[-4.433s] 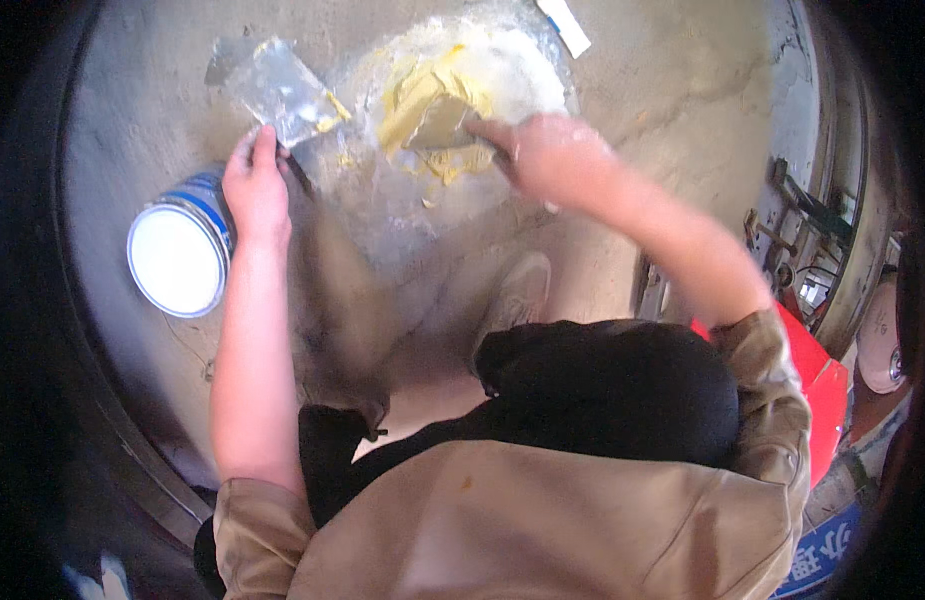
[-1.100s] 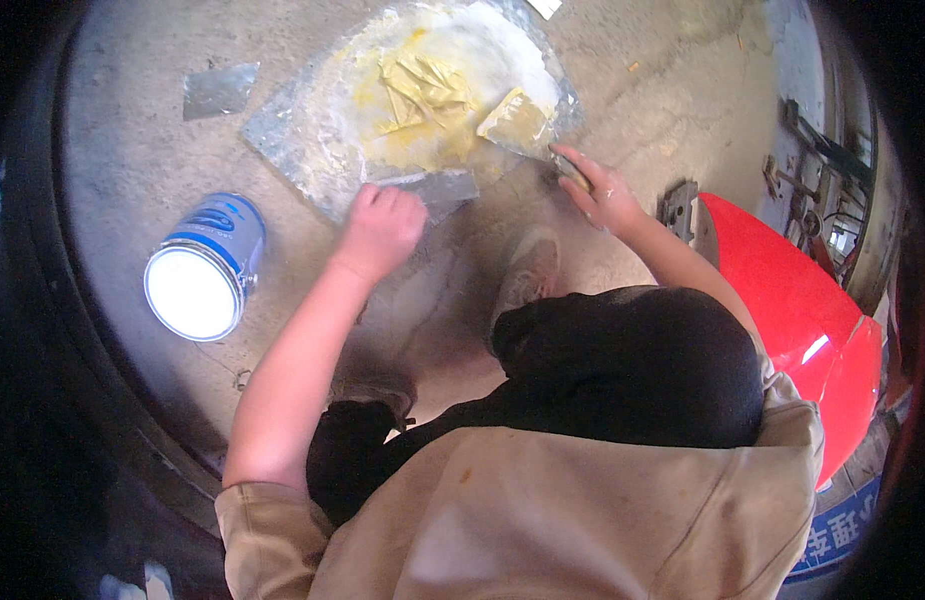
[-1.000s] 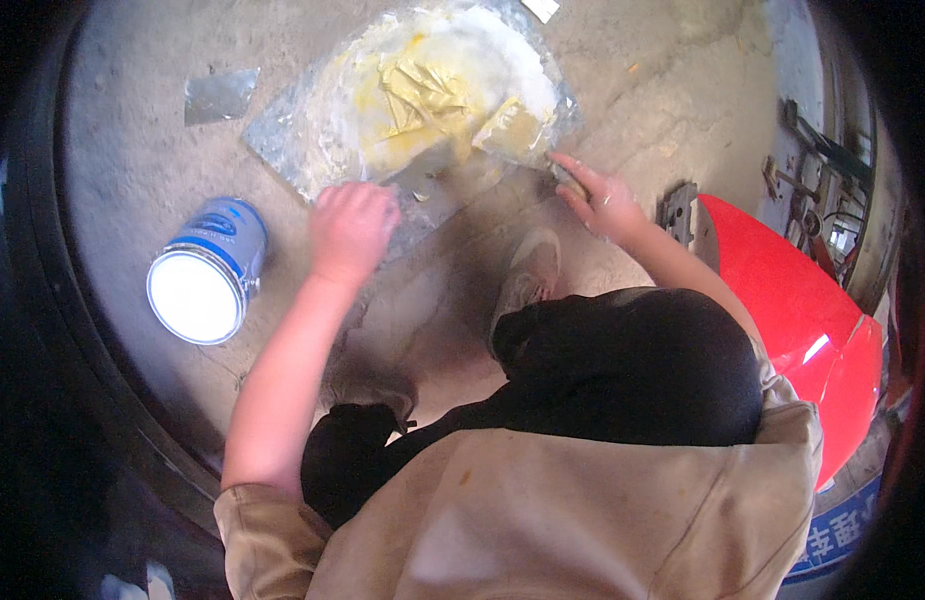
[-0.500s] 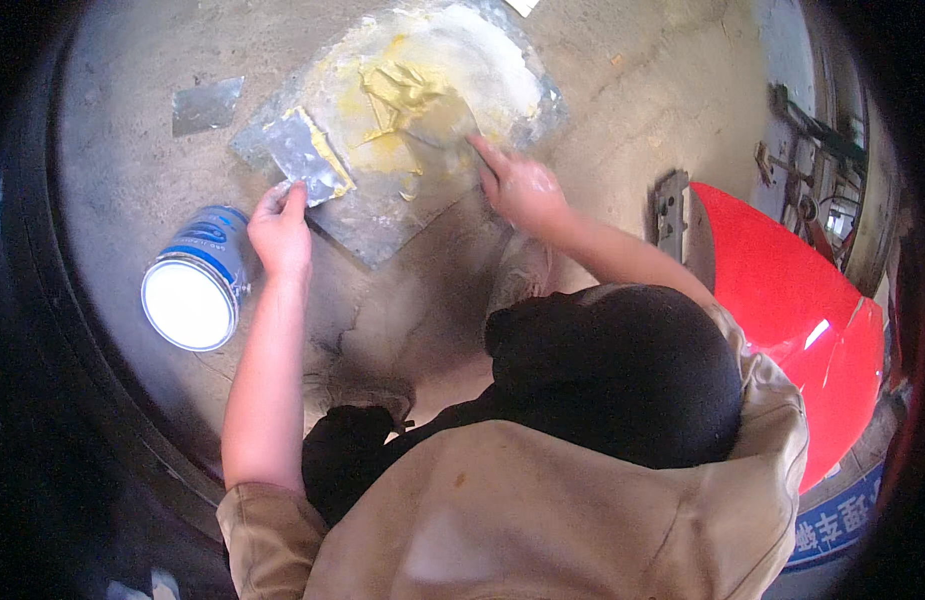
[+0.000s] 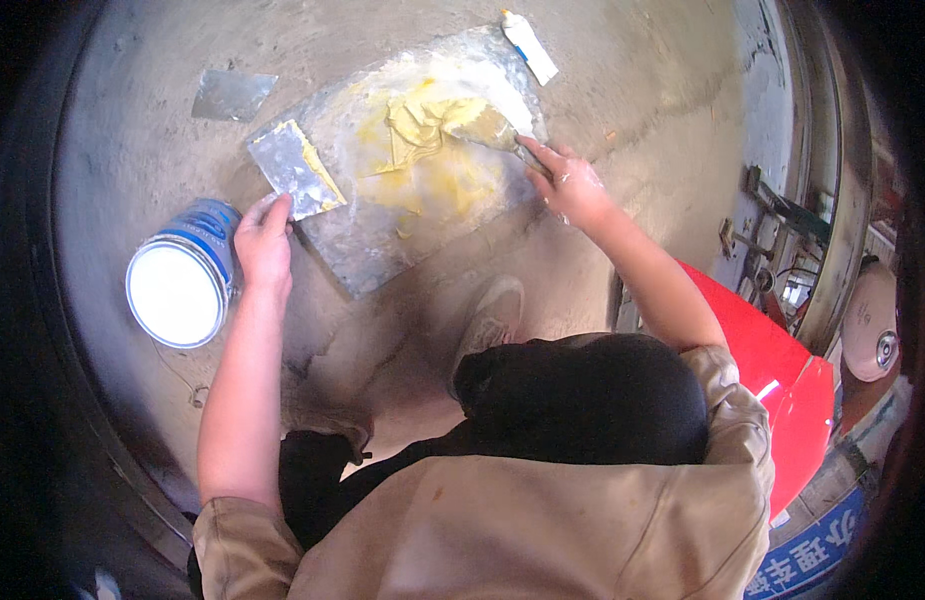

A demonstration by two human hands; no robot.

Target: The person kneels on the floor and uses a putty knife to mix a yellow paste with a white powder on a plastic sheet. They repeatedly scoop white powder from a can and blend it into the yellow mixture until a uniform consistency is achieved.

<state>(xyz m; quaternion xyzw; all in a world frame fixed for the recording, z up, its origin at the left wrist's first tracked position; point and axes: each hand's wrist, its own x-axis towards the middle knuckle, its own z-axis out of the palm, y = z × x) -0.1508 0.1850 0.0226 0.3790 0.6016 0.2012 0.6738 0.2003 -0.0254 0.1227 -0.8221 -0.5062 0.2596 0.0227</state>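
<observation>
Yellow putty (image 5: 414, 130) lies smeared in a thick mound on a flat grey mixing board (image 5: 357, 255) on the floor, among white and yellow stains. A putty knife (image 5: 485, 128) has its blade in the putty's right side, and my right hand (image 5: 577, 192) is closed round its handle. White smears mark that hand. Over the board's left corner, my left hand (image 5: 263, 245) pinches a thin grey rectangular scraper (image 5: 292, 172) by its near edge. Yellow putty lines the scraper's right edge.
Close left of my left hand is a blue can (image 5: 177, 290) with a white lid. A loose grey sheet (image 5: 234, 96) lies beyond the board, a white tube (image 5: 529, 50) at its far right. A glossy red panel (image 5: 797, 420) stands right of me, near a blue sign (image 5: 812, 550).
The putty knife has swung to a flatter angle and shifted right within the mound, which now looks spread differently. The view has shifted, bringing the whole tube into sight. Both hands keep their tools.
</observation>
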